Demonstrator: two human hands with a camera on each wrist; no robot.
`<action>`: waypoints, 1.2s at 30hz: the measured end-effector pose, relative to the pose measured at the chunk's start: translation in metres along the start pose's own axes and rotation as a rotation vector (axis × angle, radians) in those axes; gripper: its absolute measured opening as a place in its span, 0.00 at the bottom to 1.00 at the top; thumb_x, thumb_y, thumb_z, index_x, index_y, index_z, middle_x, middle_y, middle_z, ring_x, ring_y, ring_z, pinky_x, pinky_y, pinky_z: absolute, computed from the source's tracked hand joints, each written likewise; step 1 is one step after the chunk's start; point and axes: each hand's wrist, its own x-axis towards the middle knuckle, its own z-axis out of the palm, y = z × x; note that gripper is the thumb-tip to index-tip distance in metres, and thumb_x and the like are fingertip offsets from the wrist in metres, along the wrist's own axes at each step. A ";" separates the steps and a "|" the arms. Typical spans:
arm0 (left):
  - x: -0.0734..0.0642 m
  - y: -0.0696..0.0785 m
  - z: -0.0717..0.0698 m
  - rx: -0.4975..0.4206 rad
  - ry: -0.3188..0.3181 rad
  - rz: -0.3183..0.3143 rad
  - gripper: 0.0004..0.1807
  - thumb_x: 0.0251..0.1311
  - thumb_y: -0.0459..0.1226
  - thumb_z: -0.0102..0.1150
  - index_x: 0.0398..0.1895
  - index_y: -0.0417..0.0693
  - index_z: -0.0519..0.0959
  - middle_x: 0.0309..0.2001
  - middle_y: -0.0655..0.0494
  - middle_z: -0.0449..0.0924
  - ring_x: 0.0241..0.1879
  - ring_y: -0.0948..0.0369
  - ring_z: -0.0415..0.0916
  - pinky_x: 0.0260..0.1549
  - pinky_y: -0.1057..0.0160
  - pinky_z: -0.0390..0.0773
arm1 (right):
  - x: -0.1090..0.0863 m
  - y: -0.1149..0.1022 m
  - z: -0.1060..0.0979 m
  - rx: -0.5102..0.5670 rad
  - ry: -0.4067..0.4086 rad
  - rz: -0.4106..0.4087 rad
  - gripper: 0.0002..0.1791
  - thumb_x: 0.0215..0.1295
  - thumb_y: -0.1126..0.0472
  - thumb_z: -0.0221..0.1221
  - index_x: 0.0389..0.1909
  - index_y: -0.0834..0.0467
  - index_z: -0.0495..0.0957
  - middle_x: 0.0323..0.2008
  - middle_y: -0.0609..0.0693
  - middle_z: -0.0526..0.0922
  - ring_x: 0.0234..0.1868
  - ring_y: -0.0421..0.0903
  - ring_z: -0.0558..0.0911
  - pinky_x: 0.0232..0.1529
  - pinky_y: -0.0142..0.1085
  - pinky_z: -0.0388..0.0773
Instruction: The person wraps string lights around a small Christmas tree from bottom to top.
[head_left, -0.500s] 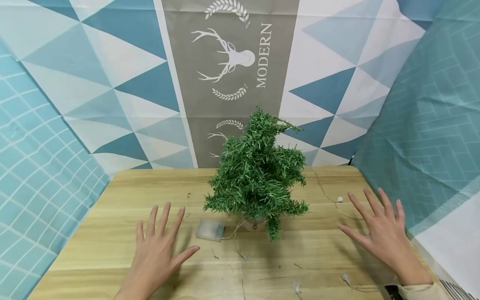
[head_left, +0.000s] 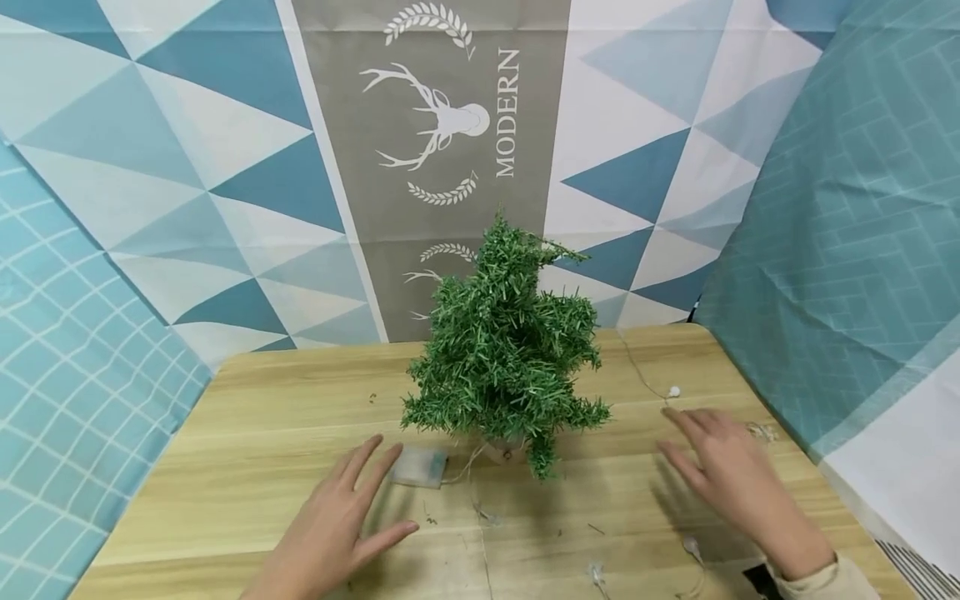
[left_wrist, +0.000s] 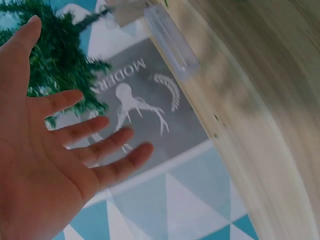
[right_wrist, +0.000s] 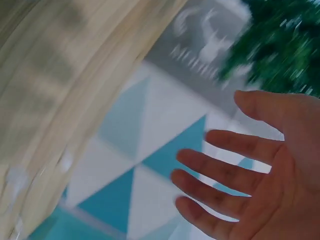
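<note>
A small green artificial tree [head_left: 502, 350] stands near the middle of the wooden table, its pale base partly hidden by the lower branches. Left of that base lies a clear plastic box [head_left: 420, 467], with a thin wire running from it toward the tree. My left hand [head_left: 330, 517] hovers beside the box, thumb spread and fingers extended, holding nothing. On the tree's other side, my right hand [head_left: 727, 467] is over the table near a thin wire with a small white bulb [head_left: 673, 392]. Its palm is bare in the right wrist view, fingers loosely extended.
Wires with small clear bulbs [head_left: 597, 573] lie along the front of the table [head_left: 247, 467]. Another bulb [head_left: 692, 546] is below my right hand, and a small wire bundle [head_left: 762, 432] lies beyond it. Green scraps are scattered about. Patterned cloth [head_left: 637, 100] hangs behind.
Both hands have moved inward, the left closer to the plastic box and the right toward the tree. Their fingers are less widely spread. The head view has shifted slightly.
</note>
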 end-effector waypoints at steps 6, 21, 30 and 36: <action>0.001 0.017 -0.002 -0.010 -0.036 0.086 0.44 0.47 0.68 0.48 0.67 0.59 0.56 0.63 0.53 0.62 0.58 0.53 0.65 0.47 0.47 0.71 | 0.004 -0.047 0.001 0.047 -0.067 -0.071 0.21 0.53 0.48 0.60 0.44 0.56 0.78 0.37 0.52 0.81 0.40 0.49 0.78 0.40 0.45 0.76; 0.025 0.062 -0.007 -0.008 -0.123 0.371 0.33 0.56 0.63 0.42 0.54 0.49 0.71 0.51 0.55 0.73 0.50 0.57 0.72 0.43 0.54 0.75 | 0.012 -0.115 -0.001 0.163 -0.246 -0.459 0.18 0.64 0.46 0.49 0.44 0.54 0.76 0.40 0.48 0.79 0.40 0.42 0.78 0.41 0.38 0.77; 0.038 0.089 0.009 0.037 -0.121 0.490 0.08 0.50 0.39 0.59 0.35 0.52 0.76 0.34 0.62 0.77 0.34 0.65 0.75 0.36 0.66 0.76 | 0.009 -0.146 0.022 0.158 -0.302 -0.694 0.13 0.61 0.47 0.51 0.37 0.52 0.75 0.32 0.43 0.77 0.33 0.37 0.76 0.34 0.28 0.74; 0.038 0.095 0.020 0.074 -0.220 0.509 0.08 0.46 0.40 0.61 0.31 0.56 0.74 0.29 0.64 0.74 0.31 0.67 0.71 0.30 0.70 0.73 | 0.001 -0.155 0.041 0.193 -0.403 -0.895 0.07 0.60 0.51 0.53 0.25 0.47 0.73 0.19 0.35 0.69 0.19 0.25 0.61 0.18 0.15 0.55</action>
